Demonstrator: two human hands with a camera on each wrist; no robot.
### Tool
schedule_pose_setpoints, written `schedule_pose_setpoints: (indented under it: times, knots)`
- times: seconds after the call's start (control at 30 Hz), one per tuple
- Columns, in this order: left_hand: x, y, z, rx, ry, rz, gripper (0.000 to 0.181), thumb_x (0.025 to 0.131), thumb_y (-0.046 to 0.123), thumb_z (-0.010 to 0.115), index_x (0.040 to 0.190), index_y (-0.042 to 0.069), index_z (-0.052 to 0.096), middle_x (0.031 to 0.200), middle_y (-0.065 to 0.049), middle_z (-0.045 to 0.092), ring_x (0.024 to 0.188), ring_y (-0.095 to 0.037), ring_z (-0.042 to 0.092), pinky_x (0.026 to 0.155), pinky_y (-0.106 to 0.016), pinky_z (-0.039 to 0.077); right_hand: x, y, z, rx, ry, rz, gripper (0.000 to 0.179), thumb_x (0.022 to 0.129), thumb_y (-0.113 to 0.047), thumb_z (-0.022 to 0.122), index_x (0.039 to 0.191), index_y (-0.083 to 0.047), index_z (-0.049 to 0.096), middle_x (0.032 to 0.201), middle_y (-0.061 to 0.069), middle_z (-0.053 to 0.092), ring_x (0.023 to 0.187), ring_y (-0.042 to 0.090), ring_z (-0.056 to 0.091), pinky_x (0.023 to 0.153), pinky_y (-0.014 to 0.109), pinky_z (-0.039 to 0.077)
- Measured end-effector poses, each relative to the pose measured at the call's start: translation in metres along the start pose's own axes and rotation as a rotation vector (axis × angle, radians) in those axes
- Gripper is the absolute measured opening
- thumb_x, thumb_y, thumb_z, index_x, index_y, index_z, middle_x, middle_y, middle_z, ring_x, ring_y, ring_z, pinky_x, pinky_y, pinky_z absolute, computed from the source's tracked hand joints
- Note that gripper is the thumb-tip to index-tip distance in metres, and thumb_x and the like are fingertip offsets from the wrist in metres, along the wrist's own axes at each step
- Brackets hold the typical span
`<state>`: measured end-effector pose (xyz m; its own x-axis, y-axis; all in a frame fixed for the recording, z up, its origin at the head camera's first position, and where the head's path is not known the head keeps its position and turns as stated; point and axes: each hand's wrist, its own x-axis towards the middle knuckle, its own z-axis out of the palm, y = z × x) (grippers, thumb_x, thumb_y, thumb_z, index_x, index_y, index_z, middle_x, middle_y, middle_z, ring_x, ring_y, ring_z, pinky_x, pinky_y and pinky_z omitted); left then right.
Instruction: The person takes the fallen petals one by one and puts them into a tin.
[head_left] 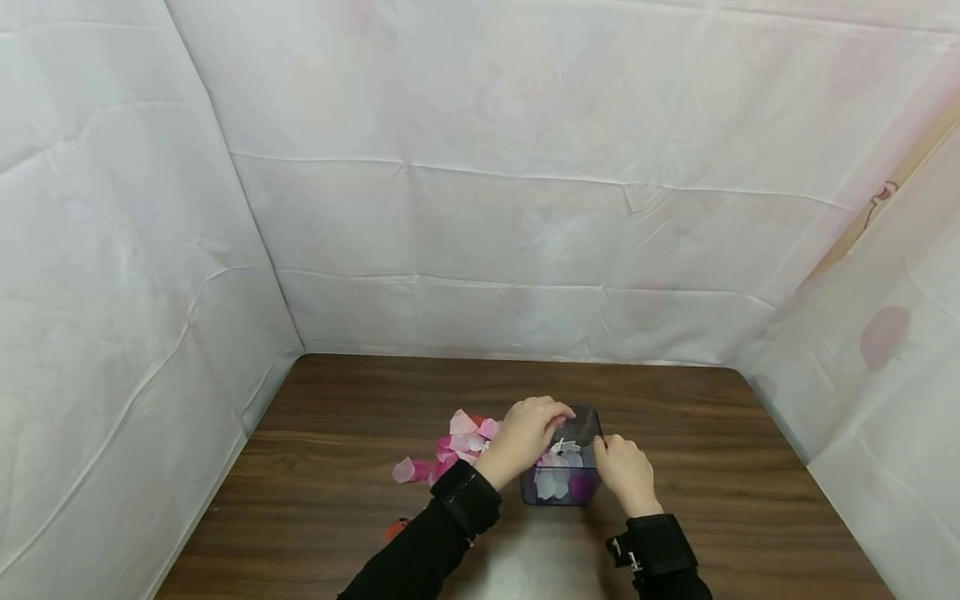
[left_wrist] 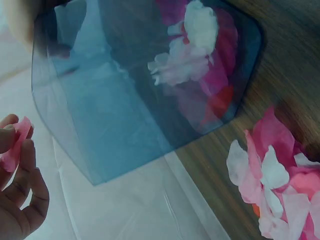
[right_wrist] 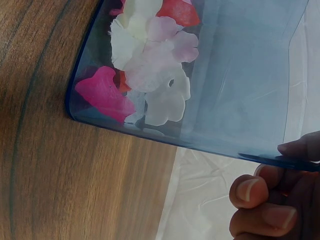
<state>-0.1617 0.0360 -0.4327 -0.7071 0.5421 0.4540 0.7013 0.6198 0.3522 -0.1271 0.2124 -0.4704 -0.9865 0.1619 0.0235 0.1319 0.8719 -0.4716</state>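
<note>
A clear bluish plastic box (head_left: 561, 487) stands on the table with white, pink, magenta and red petals (right_wrist: 155, 65) in its bottom. My right hand (head_left: 627, 473) grips the box's right upper edge, thumb on one side of the wall and fingers on the other, as the right wrist view shows. Over the box's left side is my left hand (head_left: 527, 433), pinching a pink petal (left_wrist: 18, 145) between thumb and fingers. A loose heap of pink, white and red petals (head_left: 463, 442) lies just left of the box, partly hidden behind the left hand.
On the brown wooden table (head_left: 337, 433), an orange-red petal (head_left: 395, 530) lies beside the left sleeve. White cloth (head_left: 480, 225) hangs behind the table and along both sides. Black bands (head_left: 467, 500) circle both wrists.
</note>
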Motion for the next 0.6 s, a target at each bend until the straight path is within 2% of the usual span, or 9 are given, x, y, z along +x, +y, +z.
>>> schedule_pose_setpoints:
  times: [0.23,0.37,0.47,0.6]
  knots:
    - [-0.001,0.003,0.008,0.134,-0.098,0.051,0.020,0.090,0.020,0.063,0.109,0.020,0.068,0.087,0.008,0.071,0.078,-0.008,0.064,0.072,-0.022,0.049,0.000,-0.001,-0.002,0.000,-0.014,0.003,0.040,0.096,-0.024,0.040,0.060,-0.008,0.050,0.063,0.007,0.055,0.057,0.021,0.052,0.047,0.034,0.035]
    - [-0.005,0.001,0.011,0.127,-0.152,0.091,0.027,0.087,0.023,0.068,0.114,0.022,0.066,0.088,0.009,0.071,0.081,-0.006,0.063,0.075,-0.022,0.049,-0.001,-0.002,-0.002,0.004,-0.030,0.003,0.040,0.096,-0.024,0.038,0.060,-0.009,0.048,0.061,0.005,0.051,0.056,0.020,0.049,0.047,0.032,0.033]
    - [-0.008,-0.001,0.010,0.075,-0.131,0.117,0.028,0.085,0.022,0.069,0.113,0.022,0.066,0.091,0.008,0.071,0.084,-0.006,0.063,0.079,-0.022,0.047,-0.001,-0.002,-0.002,0.004,-0.030,0.006,0.040,0.096,-0.023,0.039,0.060,-0.008,0.049,0.062,0.006,0.053,0.057,0.020,0.051,0.048,0.033,0.034]
    - [-0.017,-0.004,0.006,-0.014,-0.054,0.098,0.026,0.086,0.015,0.068,0.112,0.020,0.066,0.092,0.007,0.069,0.086,-0.008,0.060,0.080,-0.024,0.045,-0.001,-0.001,-0.002,0.000,-0.017,0.002,0.039,0.095,-0.023,0.039,0.067,-0.004,0.058,0.070,0.014,0.061,0.062,0.027,0.059,0.049,0.038,0.039]
